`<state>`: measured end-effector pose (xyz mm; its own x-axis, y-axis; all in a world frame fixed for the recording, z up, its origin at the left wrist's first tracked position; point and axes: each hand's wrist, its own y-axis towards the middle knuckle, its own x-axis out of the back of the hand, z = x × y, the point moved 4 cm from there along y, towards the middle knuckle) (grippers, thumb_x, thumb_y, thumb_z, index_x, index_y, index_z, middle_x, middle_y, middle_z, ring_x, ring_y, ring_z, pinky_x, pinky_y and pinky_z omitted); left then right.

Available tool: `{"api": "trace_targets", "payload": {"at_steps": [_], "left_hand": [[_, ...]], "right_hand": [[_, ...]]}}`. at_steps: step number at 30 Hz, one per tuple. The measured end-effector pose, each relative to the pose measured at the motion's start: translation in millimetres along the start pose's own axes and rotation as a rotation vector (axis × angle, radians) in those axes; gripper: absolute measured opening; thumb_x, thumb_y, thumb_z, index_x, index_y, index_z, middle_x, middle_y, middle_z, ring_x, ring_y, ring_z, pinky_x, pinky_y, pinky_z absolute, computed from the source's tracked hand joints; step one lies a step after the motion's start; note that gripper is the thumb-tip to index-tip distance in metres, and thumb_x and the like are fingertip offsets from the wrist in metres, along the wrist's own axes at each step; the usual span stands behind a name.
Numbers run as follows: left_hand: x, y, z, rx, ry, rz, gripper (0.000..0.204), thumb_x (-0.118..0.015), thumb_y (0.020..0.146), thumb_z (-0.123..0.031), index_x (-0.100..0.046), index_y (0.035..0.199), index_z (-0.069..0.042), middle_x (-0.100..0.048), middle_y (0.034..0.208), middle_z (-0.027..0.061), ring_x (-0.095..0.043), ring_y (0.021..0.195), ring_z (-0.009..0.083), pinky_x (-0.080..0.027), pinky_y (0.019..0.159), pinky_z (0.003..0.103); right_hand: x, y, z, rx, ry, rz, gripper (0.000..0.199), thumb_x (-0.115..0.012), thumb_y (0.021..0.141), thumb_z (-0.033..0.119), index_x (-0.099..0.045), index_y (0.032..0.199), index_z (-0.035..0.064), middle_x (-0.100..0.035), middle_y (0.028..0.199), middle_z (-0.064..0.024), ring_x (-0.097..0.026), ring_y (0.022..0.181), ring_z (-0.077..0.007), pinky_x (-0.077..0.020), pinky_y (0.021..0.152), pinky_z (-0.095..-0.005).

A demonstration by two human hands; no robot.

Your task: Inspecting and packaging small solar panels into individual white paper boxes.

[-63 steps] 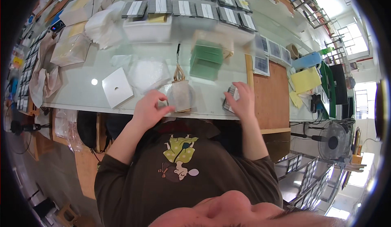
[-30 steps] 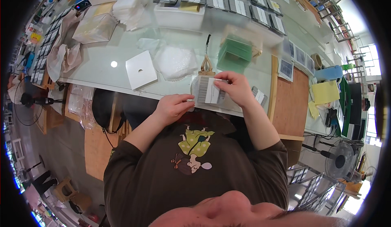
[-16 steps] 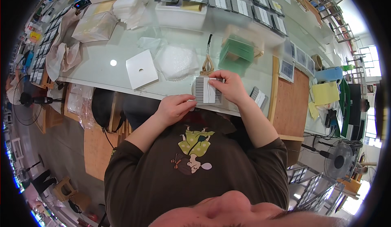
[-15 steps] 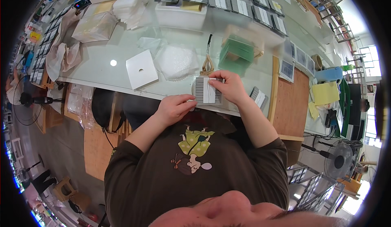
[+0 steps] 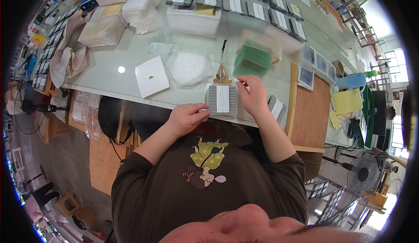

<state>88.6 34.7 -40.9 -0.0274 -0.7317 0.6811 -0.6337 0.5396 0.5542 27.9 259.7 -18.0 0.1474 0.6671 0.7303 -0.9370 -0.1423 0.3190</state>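
Observation:
A small flat panel [image 5: 213,99] with grey strips and a white strip [image 5: 222,99] down its middle lies at the table's front edge. Dark thin lines run along the white strip. My left hand [image 5: 185,118] rests at the panel's near left corner, its fingertips stretched to the edge and not wrapped round it. Just off the panel's far right corner is my right hand [image 5: 254,95], fingers bent, thumb and forefinger a little apart with nothing visible between them. Behind the panel stands a wooden clamp-like piece [image 5: 222,73] with a dark tip.
A stack of green-edged glass plates [image 5: 253,60] stands behind my right hand. Left of the panel lie bubble wrap [image 5: 190,66] and a white square sheet [image 5: 152,76]. A similar grey panel [image 5: 276,107] lies to the right. Several more panels [image 5: 235,3] cover the back.
My right hand has let go of the white strip and moved right, off the panel. My left hand has stayed at the panel's left edge.

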Motion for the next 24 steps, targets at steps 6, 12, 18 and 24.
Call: {"api": "trace_targets", "payload": {"at_steps": [6, 12, 18, 24], "left_hand": [[1, 1, -3, -0.007, 0.021, -0.003, 0.022, -0.071, 0.073, -0.006, -0.069, 0.094, -0.012, -0.065, 0.1, 0.0048, -0.063, 0.067, 0.0188, -0.051, 0.056, 0.029], [2, 2, -5, -0.018, 0.026, -0.001, 0.022, -0.071, 0.074, -0.006, -0.069, 0.095, -0.011, -0.065, 0.1, 0.005, -0.064, 0.069, 0.0195, -0.051, 0.056, 0.03], [2, 0, -2, -0.014, 0.03, 0.01, 0.023, -0.07, 0.075, -0.006, -0.068, 0.097, -0.011, -0.065, 0.101, 0.0048, -0.063, 0.069, 0.0196, -0.05, 0.057, 0.03], [4, -1, -2, 0.0, 0.032, 0.006, 0.024, -0.071, 0.075, -0.007, -0.068, 0.098, -0.012, -0.065, 0.1, 0.0046, -0.063, 0.069, 0.0192, -0.05, 0.056, 0.03]], "right_hand": [[-5, -17, -12, -0.065, 0.178, 0.068, 0.016, -0.058, 0.085, 0.001, -0.066, 0.099, 0.0025, -0.062, 0.103, -0.0115, -0.061, 0.09, -0.0243, -0.05, 0.075, -0.0302], [-6, -21, -10, -0.038, 0.135, 0.06, 0.019, -0.057, 0.084, 0.001, -0.066, 0.1, 0.0027, -0.062, 0.105, -0.0118, -0.061, 0.093, -0.0257, -0.0502, 0.077, -0.0311], [-6, -20, -5, 0.03, 0.102, 0.054, 0.019, -0.056, 0.083, 0.0, -0.066, 0.1, 0.0021, -0.062, 0.103, -0.0128, -0.06, 0.094, -0.0292, -0.0496, 0.08, -0.0337], [-5, -20, -1, 0.058, 0.103, 0.058, 0.019, -0.056, 0.083, 0.0, -0.066, 0.1, 0.0017, -0.063, 0.103, -0.0136, -0.06, 0.095, -0.0309, -0.0489, 0.082, -0.0348]]}}
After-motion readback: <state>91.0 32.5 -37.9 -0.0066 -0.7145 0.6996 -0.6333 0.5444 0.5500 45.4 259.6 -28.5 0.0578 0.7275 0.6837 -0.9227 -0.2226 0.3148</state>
